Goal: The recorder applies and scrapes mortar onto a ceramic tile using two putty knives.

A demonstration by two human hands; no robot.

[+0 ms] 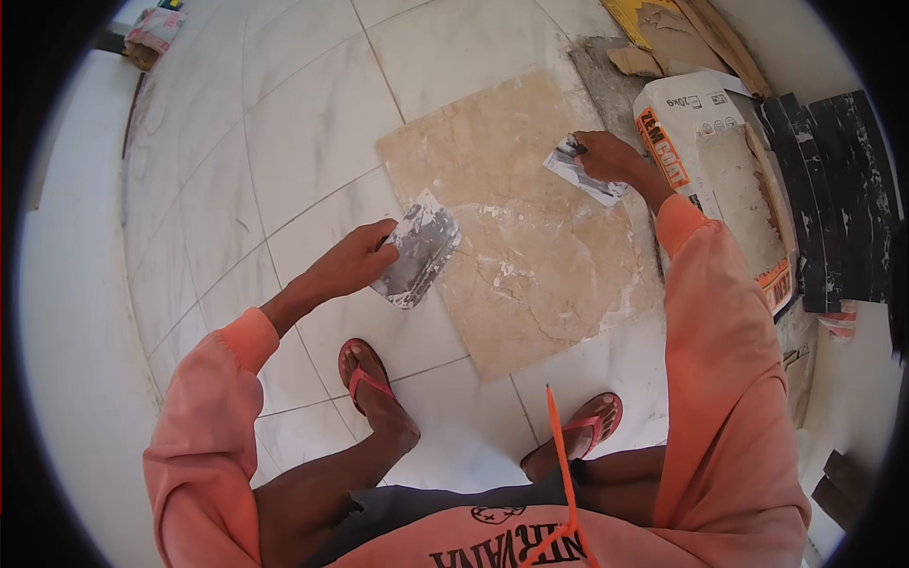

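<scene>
My left hand (366, 254) is closed round the handle of a wide metal plastering trowel (423, 251), its grey blade smeared with white paste. The blade hangs over the left edge of a beige board (530, 284) lying on the floor. Farther off to the right, my right hand (606, 157) grips a second metal trowel (597, 182), also streaked with white, above the board's far right part. Patches of white residue and scrape marks cover the board. My fingers hide most of both handles.
White marbled floor tiles (312, 104) surround the board. To the right lies a white and orange powder sack (729, 161), beside black panels (843, 189) along the wall. Torn cardboard (663, 38) sits at the far right. My sandalled feet stand at the near edge.
</scene>
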